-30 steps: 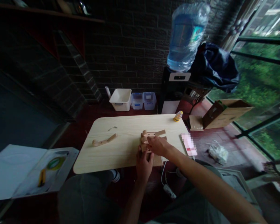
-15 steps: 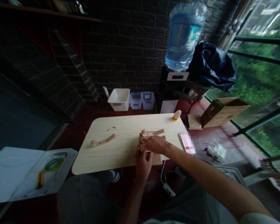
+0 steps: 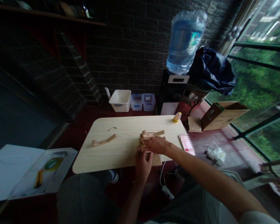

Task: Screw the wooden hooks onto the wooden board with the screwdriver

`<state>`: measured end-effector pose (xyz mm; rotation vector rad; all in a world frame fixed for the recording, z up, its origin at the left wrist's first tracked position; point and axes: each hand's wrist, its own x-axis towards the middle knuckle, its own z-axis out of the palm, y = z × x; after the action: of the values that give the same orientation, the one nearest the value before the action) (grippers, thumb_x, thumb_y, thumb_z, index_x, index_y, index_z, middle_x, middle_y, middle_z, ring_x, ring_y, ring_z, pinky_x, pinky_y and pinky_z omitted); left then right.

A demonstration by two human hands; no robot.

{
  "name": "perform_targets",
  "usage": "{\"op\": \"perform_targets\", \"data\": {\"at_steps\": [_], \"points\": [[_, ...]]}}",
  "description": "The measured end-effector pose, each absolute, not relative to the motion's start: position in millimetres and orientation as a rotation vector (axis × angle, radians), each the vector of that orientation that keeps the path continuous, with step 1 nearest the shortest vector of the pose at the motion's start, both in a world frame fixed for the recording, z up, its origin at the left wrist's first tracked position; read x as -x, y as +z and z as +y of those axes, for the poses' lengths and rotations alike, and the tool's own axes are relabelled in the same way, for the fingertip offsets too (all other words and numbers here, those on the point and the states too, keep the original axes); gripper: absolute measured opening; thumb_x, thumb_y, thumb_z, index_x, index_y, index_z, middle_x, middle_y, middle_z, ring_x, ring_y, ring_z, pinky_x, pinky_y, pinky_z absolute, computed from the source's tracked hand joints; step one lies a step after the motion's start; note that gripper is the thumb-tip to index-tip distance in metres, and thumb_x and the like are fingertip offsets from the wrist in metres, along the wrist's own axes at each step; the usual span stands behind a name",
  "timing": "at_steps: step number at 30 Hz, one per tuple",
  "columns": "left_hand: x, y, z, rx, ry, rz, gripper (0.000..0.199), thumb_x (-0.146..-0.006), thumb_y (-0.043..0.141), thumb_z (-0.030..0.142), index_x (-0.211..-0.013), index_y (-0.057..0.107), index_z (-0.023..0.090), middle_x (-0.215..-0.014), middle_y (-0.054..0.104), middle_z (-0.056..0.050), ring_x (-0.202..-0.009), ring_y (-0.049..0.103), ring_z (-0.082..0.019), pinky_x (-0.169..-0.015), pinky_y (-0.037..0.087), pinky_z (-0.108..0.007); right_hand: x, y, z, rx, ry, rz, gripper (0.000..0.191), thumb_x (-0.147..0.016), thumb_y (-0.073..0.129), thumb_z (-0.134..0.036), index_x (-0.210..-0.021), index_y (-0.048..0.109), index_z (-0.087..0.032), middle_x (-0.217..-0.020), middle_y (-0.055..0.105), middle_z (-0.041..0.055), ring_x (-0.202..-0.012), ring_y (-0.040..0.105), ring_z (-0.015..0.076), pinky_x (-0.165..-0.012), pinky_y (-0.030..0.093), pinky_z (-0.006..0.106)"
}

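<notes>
My left hand [image 3: 143, 163] grips the near side of a wooden block [image 3: 156, 159] at the table's front edge, thumb and fingers against the wood. Over it my right hand [image 3: 156, 144] has its fingers pressed together on the wood; they cover most of the piece beneath. Just beyond the fingers lies a bent wooden piece [image 3: 151, 134] with small dark holes and a rounded knob at its left end. A similar bent wooden piece [image 3: 104, 140] rests alone on the left half of the pale table [image 3: 123, 155].
A small yellow-based bottle [image 3: 176, 117] stands at the far right corner. A pink-white flat item [image 3: 187, 144] lies by the right edge. Small dark bits [image 3: 113, 128] lie at the back left. An open case [image 3: 58, 174] with a yellow-handled tool [image 3: 39, 178] is left of the table.
The whole view has shifted slightly, with the background a little lower. Both hands stay at the wooden block in nearly the same pose.
</notes>
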<state>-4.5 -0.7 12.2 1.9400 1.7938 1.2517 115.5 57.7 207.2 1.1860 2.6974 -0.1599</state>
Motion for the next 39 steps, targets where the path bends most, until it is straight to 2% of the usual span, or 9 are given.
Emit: {"op": "perform_targets", "data": {"at_steps": [3, 8, 15, 18, 23, 29, 33, 39], "points": [[3.8, 12.8, -0.6, -1.944, 1.259, 1.791, 0.027, -0.095, 0.063, 0.038, -0.115, 0.068, 0.021, -0.149, 0.053, -0.018, -0.136, 0.053, -0.037, -0.108, 0.049, -0.057, -117.0, 207.9, 59.9, -1.148, -0.192, 2.708, 0.033, -0.104, 0.052, -0.029, -0.133, 0.056, -0.013, -0.105, 0.077, 0.0177, -0.098, 0.076, 0.0291, -0.075, 0.062, 0.037], [2.8, 12.8, 0.0, -1.947, 1.244, 1.806, 0.036, -0.095, 0.063, 0.039, -0.127, 0.065, 0.022, -0.150, 0.053, -0.019, -0.137, 0.052, -0.037, -0.109, 0.048, -0.056, -114.2, 198.3, 64.1, -1.319, -0.200, 2.689, 0.038, -0.103, 0.054, -0.030, -0.137, 0.055, -0.014, -0.113, 0.075, 0.0196, -0.101, 0.075, 0.0308, -0.079, 0.062, 0.042], [3.7, 7.3, 0.3, -1.950, 1.243, 1.809, 0.029, -0.095, 0.063, 0.035, -0.121, 0.067, 0.022, -0.148, 0.054, -0.019, -0.138, 0.051, -0.037, -0.110, 0.048, -0.056, -110.6, 191.6, 61.9, -1.499, -0.256, 2.616, 0.033, -0.104, 0.050, -0.029, -0.128, 0.058, -0.010, -0.111, 0.074, 0.0216, -0.101, 0.075, 0.0308, -0.080, 0.061, 0.041], [3.8, 8.4, 0.3, -1.961, 1.235, 1.808, 0.032, -0.095, 0.063, 0.036, -0.123, 0.067, 0.020, -0.149, 0.053, -0.020, -0.138, 0.052, -0.037, -0.110, 0.048, -0.056, -116.3, 200.1, 57.7, -1.471, -0.332, 2.607, 0.038, -0.102, 0.053, -0.036, -0.130, 0.057, -0.012, -0.112, 0.075, 0.0199, -0.103, 0.075, 0.0311, -0.081, 0.060, 0.039], [3.1, 13.1, -0.7, -1.968, 1.214, 1.808, 0.037, -0.095, 0.063, 0.038, -0.128, 0.066, 0.020, -0.153, 0.049, -0.021, -0.137, 0.052, -0.038, -0.109, 0.049, -0.056, -122.5, 208.6, 52.6, -1.404, -0.330, 2.649, 0.029, -0.101, 0.051, -0.028, -0.126, 0.061, -0.017, -0.112, 0.076, 0.0160, -0.104, 0.075, 0.0302, -0.083, 0.059, 0.037], [2.8, 14.2, -1.4, -1.971, 1.208, 1.805, 0.032, -0.095, 0.064, 0.037, -0.122, 0.067, 0.019, -0.152, 0.051, -0.020, -0.137, 0.053, -0.038, -0.109, 0.049, -0.056, -115.1, 200.4, 57.5, -1.406, -0.297, 2.600, 0.033, -0.101, 0.052, -0.027, -0.129, 0.061, -0.011, -0.112, 0.075, 0.0217, -0.102, 0.075, 0.0330, -0.080, 0.061, 0.040], [3.8, 12.9, -2.1, -1.973, 1.207, 1.815, 0.034, -0.095, 0.063, 0.036, -0.125, 0.066, 0.020, -0.152, 0.050, -0.020, -0.139, 0.051, -0.038, -0.110, 0.048, -0.056, -115.3, 200.3, 54.3, -1.465, -0.284, 2.579, 0.033, -0.101, 0.055, -0.031, -0.125, 0.062, -0.009, -0.110, 0.075, 0.0223, -0.101, 0.075, 0.0331, -0.080, 0.059, 0.038], [9.2, 18.8, -4.5, -1.990, 1.120, 1.799, 0.045, -0.095, 0.064, 0.036, -0.138, 0.061, 0.025, -0.161, 0.040, -0.018, -0.145, 0.045, -0.039, -0.111, 0.047, -0.058, -129.4, 208.3, 46.9, -1.579, -0.364, 2.642, 0.030, -0.102, 0.052, -0.036, -0.119, 0.064, -0.015, -0.108, 0.076, 0.0177, -0.098, 0.074, 0.0299, -0.078, 0.051, 0.032]]}}
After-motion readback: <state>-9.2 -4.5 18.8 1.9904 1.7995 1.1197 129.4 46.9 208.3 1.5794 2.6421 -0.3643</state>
